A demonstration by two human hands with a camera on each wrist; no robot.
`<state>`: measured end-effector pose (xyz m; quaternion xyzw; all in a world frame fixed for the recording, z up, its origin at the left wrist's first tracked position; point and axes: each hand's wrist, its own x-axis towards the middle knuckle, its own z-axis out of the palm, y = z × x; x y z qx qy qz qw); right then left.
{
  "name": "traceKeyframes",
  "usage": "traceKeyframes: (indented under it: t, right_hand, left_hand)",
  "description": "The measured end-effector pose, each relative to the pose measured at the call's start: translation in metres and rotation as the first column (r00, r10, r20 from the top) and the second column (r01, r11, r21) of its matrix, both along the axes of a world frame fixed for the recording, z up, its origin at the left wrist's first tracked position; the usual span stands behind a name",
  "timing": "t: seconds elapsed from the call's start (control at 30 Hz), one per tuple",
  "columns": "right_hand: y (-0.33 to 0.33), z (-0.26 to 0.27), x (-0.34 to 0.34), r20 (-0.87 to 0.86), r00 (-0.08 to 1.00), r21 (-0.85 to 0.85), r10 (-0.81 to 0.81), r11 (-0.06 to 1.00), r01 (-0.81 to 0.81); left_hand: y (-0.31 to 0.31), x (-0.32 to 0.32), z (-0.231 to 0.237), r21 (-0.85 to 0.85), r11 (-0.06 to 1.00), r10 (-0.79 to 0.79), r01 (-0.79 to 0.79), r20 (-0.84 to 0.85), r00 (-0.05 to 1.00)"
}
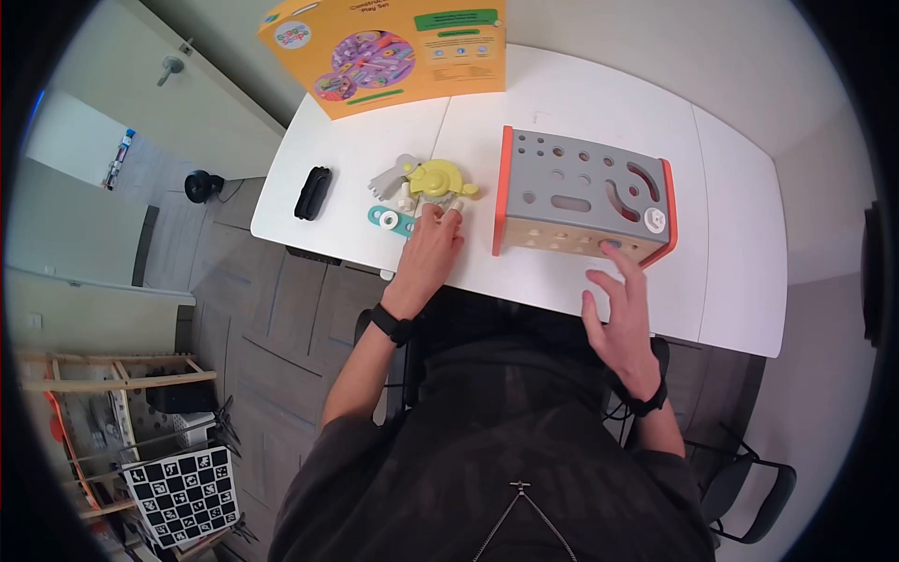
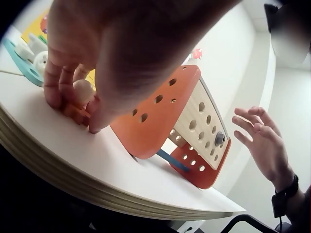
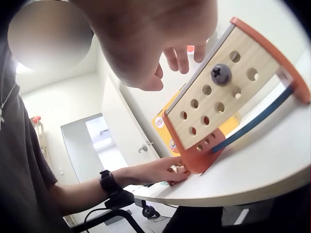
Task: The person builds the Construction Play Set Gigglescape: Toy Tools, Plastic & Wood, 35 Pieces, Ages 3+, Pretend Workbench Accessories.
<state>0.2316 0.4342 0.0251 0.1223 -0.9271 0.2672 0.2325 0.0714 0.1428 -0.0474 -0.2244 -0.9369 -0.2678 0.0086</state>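
Note:
My left hand point(image 1: 433, 251) reaches down to the table among loose toy parts. In the left wrist view its thumb and fingers pinch a small orange piece point(image 2: 77, 113) close to the tabletop, beside a pale rounded piece point(image 2: 83, 91); the hand hides much of both. Yellow toy parts point(image 1: 438, 178) and a teal strip point(image 1: 401, 225) carrying a white nut point(image 1: 389, 220) lie around it. My right hand point(image 1: 622, 323), fingers loosely spread and holding nothing, hovers by the front right of the toy workbench point(image 1: 571, 192). A dark grey screw point(image 3: 221, 74) sits in the bench's wooden front panel.
A white screw head point(image 1: 655, 220) stands in the workbench's grey top. Behind the parts rises a yellow box point(image 1: 403, 56). A black tray-like object point(image 1: 313, 193) lies at the table's left. The white table's point(image 1: 740, 272) front edge runs close to the body.

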Motion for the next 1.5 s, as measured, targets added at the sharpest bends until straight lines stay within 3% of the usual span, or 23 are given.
traceKeyframes:
  t: [0.13,0.3,0.43,0.53,0.57,0.67,0.7,0.8,1.0,1.1,1.2,1.33,1.4,1.5]
  right_hand:
    - [-0.025,-0.007,0.007,0.082,0.995,-0.242,0.06,0.97,-0.038]
    - [-0.054,-0.017,0.007,0.173,0.971,-0.51,0.165,0.859,-0.055]
    - [-0.068,-0.048,-0.003,0.352,0.869,-0.784,0.347,0.617,0.071]
    - [-0.079,-0.071,-0.016,0.391,0.773,-0.897,0.5,0.397,0.197]
    - [-0.08,-0.078,-0.022,0.395,0.736,-0.895,0.549,0.413,0.172]
    - [-0.097,-0.072,-0.027,0.357,0.657,-0.928,0.664,0.169,0.334]
    - [-0.099,-0.073,-0.029,0.323,0.601,-0.933,0.731,0.139,0.333]
    - [-0.115,-0.058,-0.032,0.228,0.589,-0.91,0.775,-0.045,0.411]
    - [-0.113,-0.053,-0.035,0.224,0.598,-0.896,0.769,-0.079,0.438]
    - [-0.107,-0.052,-0.031,0.238,0.615,-0.893,0.752,-0.08,0.443]
    - [-0.097,-0.051,-0.03,0.233,0.637,-0.883,0.735,-0.115,0.456]
    - [-0.081,-0.046,-0.033,0.232,0.686,-0.886,0.69,-0.142,0.442]
    - [-0.075,-0.041,-0.033,0.247,0.711,-0.9,0.658,-0.117,0.421]
    - [-0.072,-0.033,-0.033,0.294,0.739,-0.912,0.606,-0.053,0.407]
  left_hand:
    - [-0.002,-0.001,-0.003,0.027,0.999,-0.019,0.019,-0.014,1.0]
    - [-0.002,0.002,-0.006,0.112,0.993,-0.023,0.022,-0.001,1.0]
    - [0.0,0.003,-0.012,0.235,0.972,-0.004,-0.006,0.045,0.999]
    - [0.003,0.011,0.001,0.302,0.948,0.048,-0.098,0.167,0.985]
    - [0.004,0.016,0.009,0.327,0.938,0.061,-0.114,0.168,0.984]
    - [0.009,0.044,0.039,0.396,0.906,0.082,-0.149,0.181,0.98]
    - [0.011,0.055,0.05,0.414,0.898,0.078,-0.151,0.189,0.979]
    - [0.014,0.08,0.062,0.401,0.907,0.043,-0.129,0.217,0.975]
    - [0.021,0.093,0.063,0.383,0.923,-0.042,-0.044,0.214,0.976]
    - [0.022,0.091,0.064,0.356,0.933,-0.086,0.054,0.074,0.994]
    - [0.029,0.097,0.077,0.35,0.934,0.016,-0.068,0.149,0.989]
    - [0.032,0.101,0.088,0.313,0.949,-0.004,-0.035,0.123,0.992]
    - [0.033,0.102,0.086,0.28,0.96,-0.036,0.022,0.045,0.998]
    - [0.039,0.1,0.084,0.321,0.944,-0.105,0.081,0.058,0.993]
